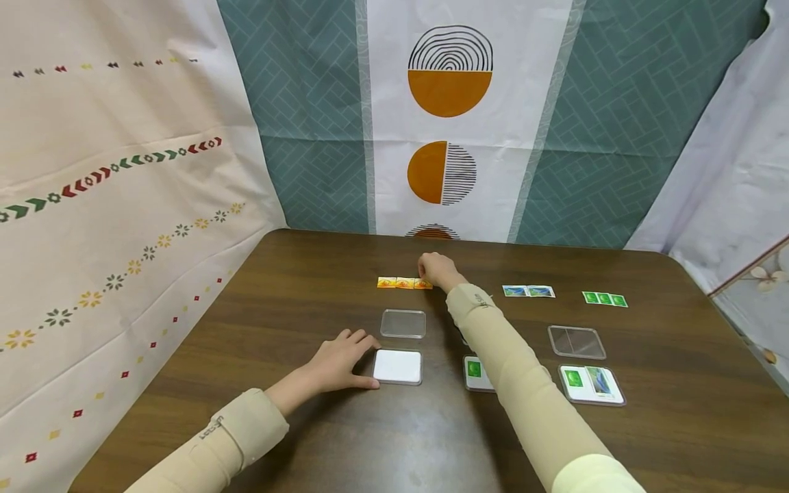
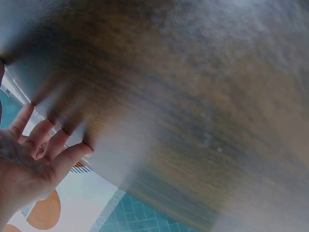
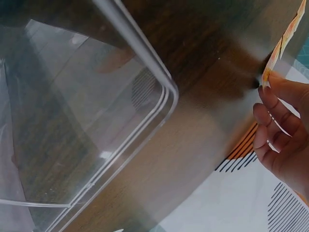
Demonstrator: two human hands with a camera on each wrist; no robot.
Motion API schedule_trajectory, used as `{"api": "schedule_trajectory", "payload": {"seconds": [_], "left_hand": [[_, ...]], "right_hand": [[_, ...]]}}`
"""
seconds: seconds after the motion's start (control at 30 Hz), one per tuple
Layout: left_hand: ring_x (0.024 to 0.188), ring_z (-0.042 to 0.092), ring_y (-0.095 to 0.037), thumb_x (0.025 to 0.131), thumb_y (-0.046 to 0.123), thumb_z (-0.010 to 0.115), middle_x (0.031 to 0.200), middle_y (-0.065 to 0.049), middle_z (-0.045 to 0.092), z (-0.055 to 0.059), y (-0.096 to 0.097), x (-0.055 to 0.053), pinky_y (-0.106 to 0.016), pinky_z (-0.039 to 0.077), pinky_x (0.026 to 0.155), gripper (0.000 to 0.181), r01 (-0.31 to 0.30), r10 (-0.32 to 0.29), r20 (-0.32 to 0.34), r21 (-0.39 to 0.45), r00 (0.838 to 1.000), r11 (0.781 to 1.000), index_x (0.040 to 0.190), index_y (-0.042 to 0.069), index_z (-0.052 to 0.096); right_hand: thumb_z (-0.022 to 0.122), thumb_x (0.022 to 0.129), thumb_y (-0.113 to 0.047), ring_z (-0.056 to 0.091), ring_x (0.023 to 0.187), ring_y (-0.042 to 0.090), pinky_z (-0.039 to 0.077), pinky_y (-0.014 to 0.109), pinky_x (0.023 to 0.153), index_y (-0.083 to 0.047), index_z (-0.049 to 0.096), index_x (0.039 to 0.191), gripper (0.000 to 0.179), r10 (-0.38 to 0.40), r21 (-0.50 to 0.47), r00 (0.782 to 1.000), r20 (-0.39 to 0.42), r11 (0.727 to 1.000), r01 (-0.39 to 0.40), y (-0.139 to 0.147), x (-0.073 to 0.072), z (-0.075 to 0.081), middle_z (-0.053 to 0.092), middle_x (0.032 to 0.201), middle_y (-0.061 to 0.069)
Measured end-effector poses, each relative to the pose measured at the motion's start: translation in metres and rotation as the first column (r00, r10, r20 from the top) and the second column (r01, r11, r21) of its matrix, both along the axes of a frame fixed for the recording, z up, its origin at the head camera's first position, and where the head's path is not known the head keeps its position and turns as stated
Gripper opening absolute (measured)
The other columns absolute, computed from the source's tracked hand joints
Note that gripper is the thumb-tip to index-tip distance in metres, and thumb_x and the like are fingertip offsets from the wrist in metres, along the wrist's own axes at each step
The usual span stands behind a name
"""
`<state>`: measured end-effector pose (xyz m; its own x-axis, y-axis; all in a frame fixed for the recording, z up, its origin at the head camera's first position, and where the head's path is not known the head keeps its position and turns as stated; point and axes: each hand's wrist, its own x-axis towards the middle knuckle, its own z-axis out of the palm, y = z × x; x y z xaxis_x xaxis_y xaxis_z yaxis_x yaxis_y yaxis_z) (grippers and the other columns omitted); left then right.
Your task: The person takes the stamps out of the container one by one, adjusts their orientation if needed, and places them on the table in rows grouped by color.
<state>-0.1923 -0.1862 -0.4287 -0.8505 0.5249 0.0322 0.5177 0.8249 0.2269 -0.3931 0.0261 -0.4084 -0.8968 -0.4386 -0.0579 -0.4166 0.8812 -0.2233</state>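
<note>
My right hand [image 1: 439,269] is at the far side of the table, its thumb and forefinger pinching the right end of a strip of orange stamps [image 1: 401,283]. In the right wrist view the strip [image 3: 284,41] stretches away from the fingertips. Nearer to me, my left hand [image 1: 340,363] rests by a flat clear case with a white insert [image 1: 397,366], fingertips at its upper left corner and thumb at its lower left one. The left wrist view shows those fingers spread, with their tips on the table. Just beyond the case lies a clear plastic cover [image 1: 403,324].
Blue stamps [image 1: 528,291] and a strip of green stamps [image 1: 604,299] lie at the back right. A case with green and blue stamps [image 1: 607,396] sits below another clear cover [image 1: 577,342]. My right sleeve partly hides a middle case [image 1: 476,383]. Curtains [image 1: 308,137] hang behind the table.
</note>
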Motion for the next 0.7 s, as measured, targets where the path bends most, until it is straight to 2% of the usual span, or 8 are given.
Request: {"api": "schedule_trajectory", "payload": {"seconds": [0.4, 0.7], "left_hand": [[0.096, 0.052, -0.026, 0.073, 0.051, 0.075, 0.11, -0.004, 0.058, 0.0027, 0.0039, -0.0046, -0.047, 0.048, 0.067, 0.06, 0.011, -0.011, 0.004, -0.01, 1.0, 1.0, 0.118, 0.017, 0.055], [0.094, 0.051, -0.024, 0.073, 0.05, 0.075, 0.109, -0.004, 0.057, 0.0018, 0.0019, -0.0018, -0.047, 0.047, 0.064, 0.059, 0.009, -0.009, 0.0, -0.008, 1.0, 1.0, 0.116, 0.015, 0.056]], "right_hand": [[0.062, 0.082, -0.001, 0.056, 0.076, 0.02, 0.046, 0.034, 0.067, -0.008, 0.06, 0.079, 0.008, -0.013, 0.039, 0.999, -0.052, 0.999, 0.015, 0.0096, 0.0027, 0.0035, 0.064, 0.084, 0.007], [0.062, 0.085, -0.004, 0.059, 0.081, 0.022, 0.048, 0.037, 0.071, -0.008, 0.061, 0.082, 0.005, -0.011, 0.065, 0.998, -0.069, 0.998, 0.015, 0.0097, 0.0061, 0.0087, 0.065, 0.088, 0.007]]}}
